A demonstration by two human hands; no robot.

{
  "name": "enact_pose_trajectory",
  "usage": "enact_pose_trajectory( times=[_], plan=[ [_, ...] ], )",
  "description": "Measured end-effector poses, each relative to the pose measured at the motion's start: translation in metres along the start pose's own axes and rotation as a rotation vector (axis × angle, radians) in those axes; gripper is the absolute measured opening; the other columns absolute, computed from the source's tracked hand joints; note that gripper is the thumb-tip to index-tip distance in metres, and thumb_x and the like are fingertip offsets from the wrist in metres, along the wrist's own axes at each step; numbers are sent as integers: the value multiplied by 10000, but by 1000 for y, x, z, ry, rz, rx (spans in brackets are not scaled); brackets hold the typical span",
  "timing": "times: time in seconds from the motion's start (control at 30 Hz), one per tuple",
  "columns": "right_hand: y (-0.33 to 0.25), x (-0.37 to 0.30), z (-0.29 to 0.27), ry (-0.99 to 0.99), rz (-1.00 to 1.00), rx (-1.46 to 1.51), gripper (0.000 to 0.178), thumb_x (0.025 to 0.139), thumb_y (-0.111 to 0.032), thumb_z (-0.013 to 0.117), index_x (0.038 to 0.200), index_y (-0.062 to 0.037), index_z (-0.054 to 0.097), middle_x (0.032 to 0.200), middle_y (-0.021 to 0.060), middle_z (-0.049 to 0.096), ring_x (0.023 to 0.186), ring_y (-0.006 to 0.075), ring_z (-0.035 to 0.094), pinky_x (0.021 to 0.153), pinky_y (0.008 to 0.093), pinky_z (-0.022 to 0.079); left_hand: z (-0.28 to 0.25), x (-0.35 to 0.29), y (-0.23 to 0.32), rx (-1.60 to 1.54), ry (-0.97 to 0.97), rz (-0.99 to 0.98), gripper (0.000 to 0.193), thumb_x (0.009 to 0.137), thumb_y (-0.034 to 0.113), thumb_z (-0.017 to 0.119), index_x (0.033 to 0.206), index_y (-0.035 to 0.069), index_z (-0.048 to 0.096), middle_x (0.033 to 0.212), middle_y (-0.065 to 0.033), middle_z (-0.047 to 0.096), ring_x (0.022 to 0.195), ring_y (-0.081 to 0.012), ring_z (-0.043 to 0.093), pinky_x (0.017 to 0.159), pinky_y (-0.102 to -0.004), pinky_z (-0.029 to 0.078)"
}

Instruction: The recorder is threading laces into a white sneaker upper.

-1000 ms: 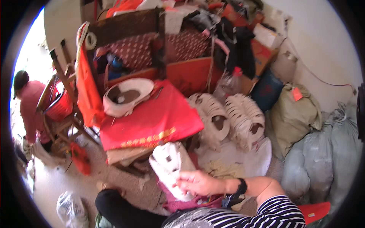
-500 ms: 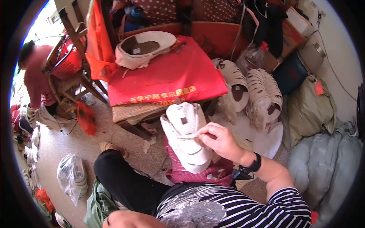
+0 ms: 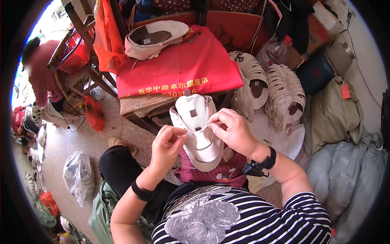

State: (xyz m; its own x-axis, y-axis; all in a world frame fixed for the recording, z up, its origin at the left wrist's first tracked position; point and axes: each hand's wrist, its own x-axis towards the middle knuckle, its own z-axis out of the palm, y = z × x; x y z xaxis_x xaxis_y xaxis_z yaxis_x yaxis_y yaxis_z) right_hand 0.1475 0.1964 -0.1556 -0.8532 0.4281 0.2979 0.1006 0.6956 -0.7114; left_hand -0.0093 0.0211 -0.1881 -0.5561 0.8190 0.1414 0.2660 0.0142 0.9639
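A white shoe [image 3: 205,153] with a perforated mesh tongue rests in my lap, its toe toward me, on a dark red striped cloth [image 3: 195,175]. My left hand [image 3: 166,145] pinches at the left edge of the lacing opening, thumb and forefinger together. On the opposite edge my right hand [image 3: 231,129] pinches in the same way. Whether a thin lace or thread is between the fingertips is too small to tell. Beyond the hands, another white shoe piece [image 3: 160,37] with a dark insole lies on a red cloth [image 3: 162,75] over a wooden bench.
Rows of white shoe uppers [image 3: 286,91] stand at the right, with grey sacks [image 3: 345,171] beyond. A plastic-wrapped bundle of shoes [image 3: 80,175] lies on the floor at left. Far left, a person [image 3: 46,69] sits near a red basket [image 3: 77,53].
My left hand has come up from the lower edge to the shoe's left lacing edge. My right hand stays at the shoe, slightly higher in view. The view has tilted a little.
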Motion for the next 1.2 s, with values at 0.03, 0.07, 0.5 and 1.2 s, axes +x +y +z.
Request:
enact_pose_trajectory(
  times=[0.03,0.07,0.5,1.2],
  plan=[
    [0,-2,3,14,98,105,130,845,-64,689,970,-42,658,817,45,596,781,180,587,689,316,474,5,2,2,1,-4,5,124,867,-14,678,989,7,686,872,-27,557,683,-73,542,633,-221,458],
    [0,-3,5,29,195,210,129,831,-74,704,945,-45,651,813,47,599,784,206,587,691,339,475,9,4,3,22,-13,38,163,861,-21,675,1018,22,696,866,-27,549,685,-79,540,630,-223,457],
    [-3,-3,15,82,-30,-102,144,786,-116,715,857,-81,594,843,77,593,754,281,630,663,396,511,13,10,-2,214,-61,259,314,835,-39,669,1109,108,715,855,-61,527,759,-189,535,661,-296,468],
    [-10,8,13,-76,-44,18,148,805,-79,703,917,-38,617,841,123,588,770,323,624,669,399,505,-45,4,50,-200,-13,186,163,903,13,631,1063,-15,645,1032,-70,578,834,-109,589,728,-236,480]
  ],
)
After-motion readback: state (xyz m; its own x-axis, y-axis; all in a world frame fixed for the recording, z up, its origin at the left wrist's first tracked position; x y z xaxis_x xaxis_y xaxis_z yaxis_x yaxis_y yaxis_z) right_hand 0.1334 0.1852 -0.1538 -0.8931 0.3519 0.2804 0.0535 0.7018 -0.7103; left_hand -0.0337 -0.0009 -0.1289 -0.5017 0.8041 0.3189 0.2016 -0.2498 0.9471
